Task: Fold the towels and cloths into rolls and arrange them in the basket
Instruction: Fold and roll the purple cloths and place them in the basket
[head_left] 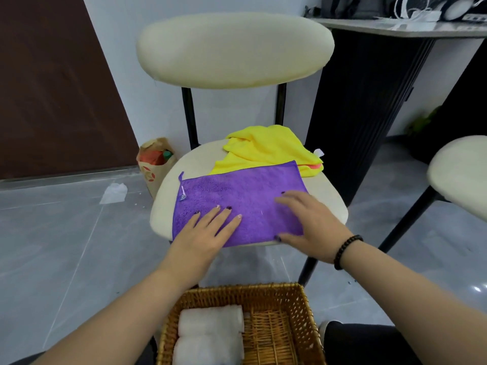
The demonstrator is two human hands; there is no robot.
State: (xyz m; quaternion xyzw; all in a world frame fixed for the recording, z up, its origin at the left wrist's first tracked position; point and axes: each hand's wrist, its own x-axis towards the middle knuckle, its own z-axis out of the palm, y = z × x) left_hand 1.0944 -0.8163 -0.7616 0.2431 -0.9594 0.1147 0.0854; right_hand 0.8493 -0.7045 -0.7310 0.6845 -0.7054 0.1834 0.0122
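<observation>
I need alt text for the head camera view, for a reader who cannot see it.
Two hands, left hand and right hand, press flat on a purple cloth spread on a cream chair seat. A yellow cloth lies crumpled behind; a wicker basket below holds two white rolled towels.

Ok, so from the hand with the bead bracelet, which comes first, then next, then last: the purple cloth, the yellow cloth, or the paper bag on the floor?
From the right hand:
1. Purple cloth, directly under the hand on the chair seat.
2. Yellow cloth, heaped at the back of the seat.
3. Paper bag, on the floor left of the chair.
</observation>
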